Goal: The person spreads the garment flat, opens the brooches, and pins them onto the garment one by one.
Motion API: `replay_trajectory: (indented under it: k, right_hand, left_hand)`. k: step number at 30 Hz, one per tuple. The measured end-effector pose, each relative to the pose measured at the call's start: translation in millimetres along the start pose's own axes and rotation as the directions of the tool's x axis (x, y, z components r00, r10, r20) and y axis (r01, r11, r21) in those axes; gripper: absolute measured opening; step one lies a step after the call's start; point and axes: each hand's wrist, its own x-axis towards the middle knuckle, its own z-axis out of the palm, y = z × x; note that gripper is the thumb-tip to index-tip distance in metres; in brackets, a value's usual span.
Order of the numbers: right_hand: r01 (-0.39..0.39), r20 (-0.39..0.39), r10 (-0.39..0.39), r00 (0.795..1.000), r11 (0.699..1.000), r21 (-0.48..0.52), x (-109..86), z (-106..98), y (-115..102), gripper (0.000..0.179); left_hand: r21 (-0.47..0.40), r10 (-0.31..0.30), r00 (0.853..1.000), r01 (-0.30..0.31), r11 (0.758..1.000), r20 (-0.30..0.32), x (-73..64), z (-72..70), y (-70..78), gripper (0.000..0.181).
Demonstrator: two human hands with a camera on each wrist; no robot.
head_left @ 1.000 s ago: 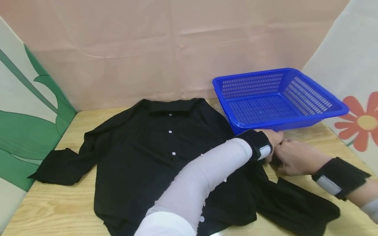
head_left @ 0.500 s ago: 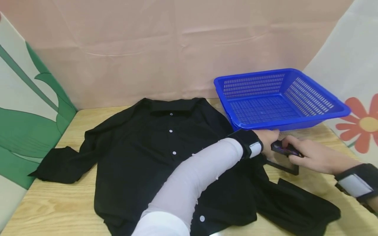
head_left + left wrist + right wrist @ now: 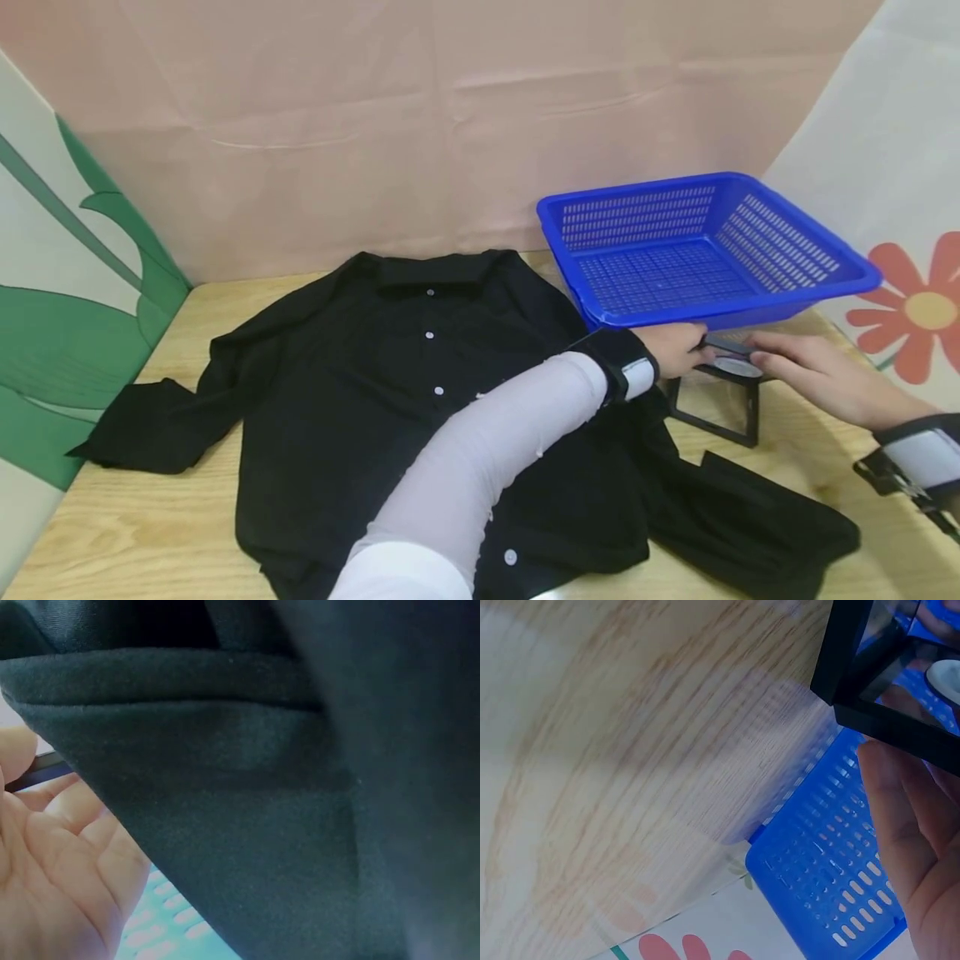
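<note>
A black-framed hinged case with clear panes point(image 3: 752, 414) stands opened between my hands, just in front of the blue basket. Its two frames meet at an angle in the right wrist view. A round whitish disc with a dark rim point(image 3: 946, 679) shows at the upper frame. My left hand point(image 3: 677, 347) pinches the case at its left side; in the left wrist view, thumb and fingers close on a black edge point(image 3: 46, 766). From the right, my right hand point(image 3: 828, 379) holds the frame's edge, its fingers point(image 3: 891, 799) behind it and its thumb hidden.
A black button-up shirt point(image 3: 352, 400) lies spread on the wooden table point(image 3: 127, 533), under my left arm. Its right-hand sleeve point(image 3: 765, 525) reaches toward the front right. The blue basket point(image 3: 720, 315) stands at the back right, by a wall with a red flower point(image 3: 930, 310).
My hands were close together over a dark object. My right hand has drawn away to the right, and the black case has opened out, showing the disc.
</note>
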Motion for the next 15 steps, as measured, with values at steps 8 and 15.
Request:
replay_trajectory:
  k: [8, 15]
  right_hand:
    - [-0.086, -0.009, 0.085, 0.996, 0.995, -0.053, 0.2, -7.9, -2.5, 0.014]
    - [-0.069, 0.021, 0.068, 0.997, 0.997, 0.039, 2.1, -9.3, 0.6, 0.022]
  left_hand:
    - [0.001, -0.024, 1.000, 0.024, 1.000, -0.017, -2.0, -2.2, 2.6, 0.023]
    - [-0.023, -0.034, 0.999, 0.034, 0.999, -0.023, 0.8, 0.2, 2.2, 0.025]
